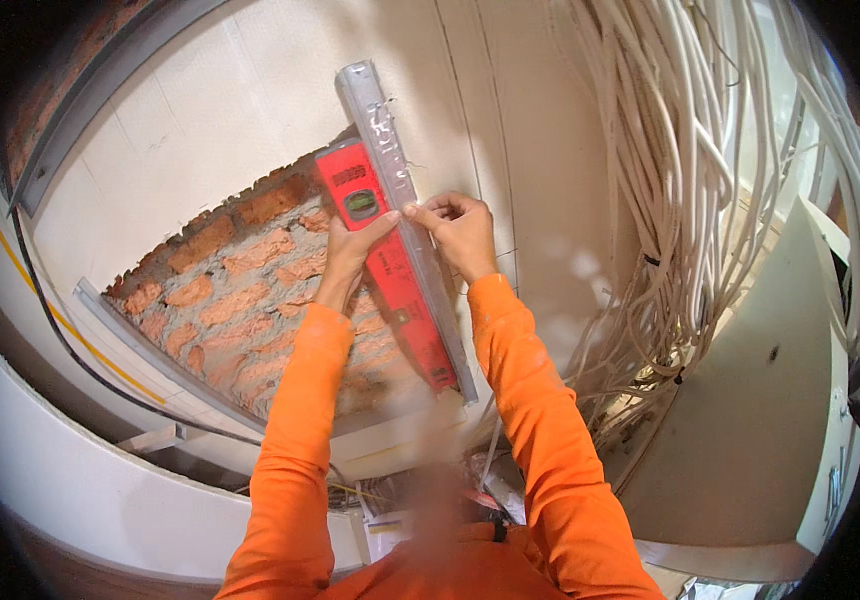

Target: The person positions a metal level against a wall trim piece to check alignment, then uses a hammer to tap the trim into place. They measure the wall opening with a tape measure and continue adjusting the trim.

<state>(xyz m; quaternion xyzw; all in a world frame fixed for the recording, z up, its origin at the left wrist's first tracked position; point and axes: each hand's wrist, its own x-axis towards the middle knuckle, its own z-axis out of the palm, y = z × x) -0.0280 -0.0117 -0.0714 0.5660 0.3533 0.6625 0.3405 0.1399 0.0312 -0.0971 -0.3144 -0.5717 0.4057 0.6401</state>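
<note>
A red spirit level [386,262] lies lengthwise along a grey metal profile [382,125], both leaning slightly across the right edge of an exposed brick patch. My left hand [350,250] is wrapped round the level near its middle, with the thumb over its face by the profile. My right hand [465,232] is closed, its thumb and fingers bent together at the profile's right side, level with the left thumb. Anything small between those fingertips is hidden. The level's round vial [360,204] shows above my left hand.
Rough brickwork [240,305] sits recessed in a pale panelled wall [230,90]. Another metal profile [165,350] borders its lower left. Thick bundles of white cables [665,190] hang at the right, beside a large pale panel [740,420]. A black cable [60,325] runs along the left.
</note>
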